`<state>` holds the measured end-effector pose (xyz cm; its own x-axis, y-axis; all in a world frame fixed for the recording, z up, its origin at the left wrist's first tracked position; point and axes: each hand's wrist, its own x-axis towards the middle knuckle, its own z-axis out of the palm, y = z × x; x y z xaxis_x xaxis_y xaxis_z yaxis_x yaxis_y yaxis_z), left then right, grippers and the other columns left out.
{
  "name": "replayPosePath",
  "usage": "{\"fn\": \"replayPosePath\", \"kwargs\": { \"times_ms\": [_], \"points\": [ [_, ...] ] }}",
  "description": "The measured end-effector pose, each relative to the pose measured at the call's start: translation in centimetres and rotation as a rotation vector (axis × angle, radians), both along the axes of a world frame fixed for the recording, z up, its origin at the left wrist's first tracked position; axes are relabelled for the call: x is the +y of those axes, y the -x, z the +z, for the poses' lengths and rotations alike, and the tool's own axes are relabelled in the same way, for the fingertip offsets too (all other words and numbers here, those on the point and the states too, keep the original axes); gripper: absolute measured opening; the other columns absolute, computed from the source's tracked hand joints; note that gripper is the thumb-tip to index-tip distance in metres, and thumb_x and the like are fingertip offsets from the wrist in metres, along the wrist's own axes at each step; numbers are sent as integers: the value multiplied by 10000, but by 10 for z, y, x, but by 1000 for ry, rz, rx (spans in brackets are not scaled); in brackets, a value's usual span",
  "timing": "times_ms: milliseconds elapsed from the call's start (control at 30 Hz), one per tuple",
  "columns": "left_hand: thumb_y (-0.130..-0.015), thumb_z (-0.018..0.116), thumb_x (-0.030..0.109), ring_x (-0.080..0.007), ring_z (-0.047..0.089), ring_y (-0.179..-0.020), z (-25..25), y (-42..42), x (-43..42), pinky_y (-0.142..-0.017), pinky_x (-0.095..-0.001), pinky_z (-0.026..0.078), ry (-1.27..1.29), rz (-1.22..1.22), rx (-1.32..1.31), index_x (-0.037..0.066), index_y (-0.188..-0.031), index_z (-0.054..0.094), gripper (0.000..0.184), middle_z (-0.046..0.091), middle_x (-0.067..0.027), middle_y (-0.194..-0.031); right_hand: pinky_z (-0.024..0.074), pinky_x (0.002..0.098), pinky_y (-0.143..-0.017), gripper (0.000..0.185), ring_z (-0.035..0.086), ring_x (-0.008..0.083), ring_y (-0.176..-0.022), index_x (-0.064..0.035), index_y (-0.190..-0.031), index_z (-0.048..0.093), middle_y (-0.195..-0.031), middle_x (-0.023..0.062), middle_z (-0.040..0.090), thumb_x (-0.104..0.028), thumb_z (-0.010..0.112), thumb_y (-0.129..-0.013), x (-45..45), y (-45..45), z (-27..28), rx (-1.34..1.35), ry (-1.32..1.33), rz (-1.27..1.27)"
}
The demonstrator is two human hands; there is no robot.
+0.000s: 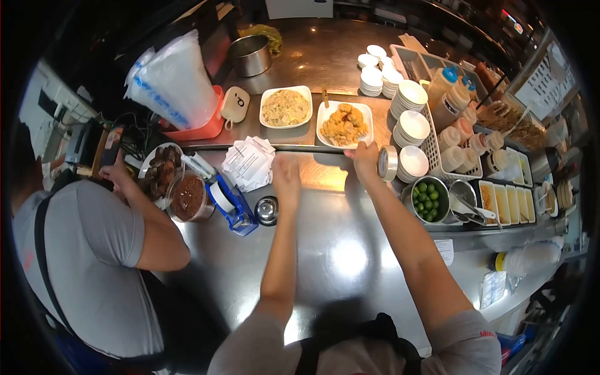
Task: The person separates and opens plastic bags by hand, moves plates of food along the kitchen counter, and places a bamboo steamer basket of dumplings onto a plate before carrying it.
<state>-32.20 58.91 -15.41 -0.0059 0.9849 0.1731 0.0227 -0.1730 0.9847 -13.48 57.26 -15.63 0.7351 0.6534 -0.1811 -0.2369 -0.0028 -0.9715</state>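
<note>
My right hand [364, 161] is closed on the near right edge of a square white plate [367, 119]. Golden-brown fried pieces [344, 124] are heaped on it, and a wooden clip [325, 98] stands at its back left corner. Smeared by motion, my left hand [286, 175] hovers over the steel counter, just right of a pile of printed paper slips [249, 164]; its fingers cannot be made out. Below it sits a round metal call bell [267, 210], beside a blue tape dispenser [236, 209]. A second white dish [304, 122] holds pale, creamy-looking food.
At left, a co-worker [81, 250] holds a dark device near a plate of dark meat [164, 164] and a tub of brown sauce [189, 196]. Stacked white bowls [412, 128], a tape roll [388, 164], a bowl of limes [427, 201] and sauce bottles [451, 106] crowd the right.
</note>
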Motion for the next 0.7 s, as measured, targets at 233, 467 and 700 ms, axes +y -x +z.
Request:
{"fn": "replayPosePath", "kwargs": {
  "times_ms": [233, 467, 700],
  "points": [
    [-819, 505, 149, -412, 220, -1229, 11, 44, -95, -996, -477, 181, -394, 203, 836, -88, -1219, 322, 500, 276, -273, -1302, 485, 271, -588, 471, 542, 155, -679, -32, -1105, 428, -838, 110, 533, -406, 508, -830, -37, -9, 19, 107, 38, 302],
    [-868, 437, 308, -434, 210, -1225, 58, 41, -119, -991, -480, 187, -418, 151, 1084, -94, -1244, 296, 568, 261, -269, -1316, 458, 241, -615, 242, 548, 110, -673, 4, -977, 582, -804, 63, 590, -198, 504, -867, -324, 85, 12, 50, 136, 390],
    [-749, 572, 130, -357, 473, -971, 50, -58, -227, -826, -399, 396, -484, -696, 632, 14, -1096, 497, 373, 508, -224, -1026, 416, 354, -724, 173, 508, 307, -870, -20, -891, 563, -949, 138, 540, -75, 562, -727, -419, -16, 38, -1109, 462, -191]
  ]
}}
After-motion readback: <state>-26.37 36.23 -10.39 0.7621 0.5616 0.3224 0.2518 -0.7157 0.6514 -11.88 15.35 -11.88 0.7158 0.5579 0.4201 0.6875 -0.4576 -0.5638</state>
